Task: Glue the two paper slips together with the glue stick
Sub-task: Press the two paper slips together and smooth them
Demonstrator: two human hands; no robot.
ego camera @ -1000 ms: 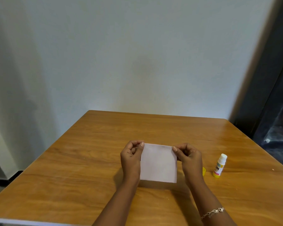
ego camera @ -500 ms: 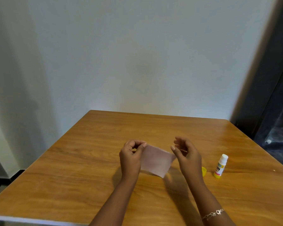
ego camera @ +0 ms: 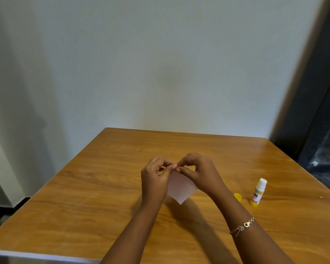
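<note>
A pale pink paper slip [ego camera: 180,189] hangs point-down above the wooden table [ego camera: 103,187], held at its top corner. My left hand [ego camera: 154,180] and my right hand [ego camera: 200,172] meet there, fingertips pinched together on the same corner. I cannot tell whether one slip or two stacked slips are held. The glue stick [ego camera: 258,192], white with a yellow base, stands uncapped to the right of my right forearm. Its yellow cap [ego camera: 238,197] lies just left of it, partly hidden by my arm.
The table's far edge meets a plain light wall. A dark doorway or curtain [ego camera: 322,111] is at the right. The near table edge runs along the bottom left of the view.
Both hands held the slip flat by its two upper corners. The right hand let go, then moved left to the left hand's corner; the slip now dangles diagonally.
</note>
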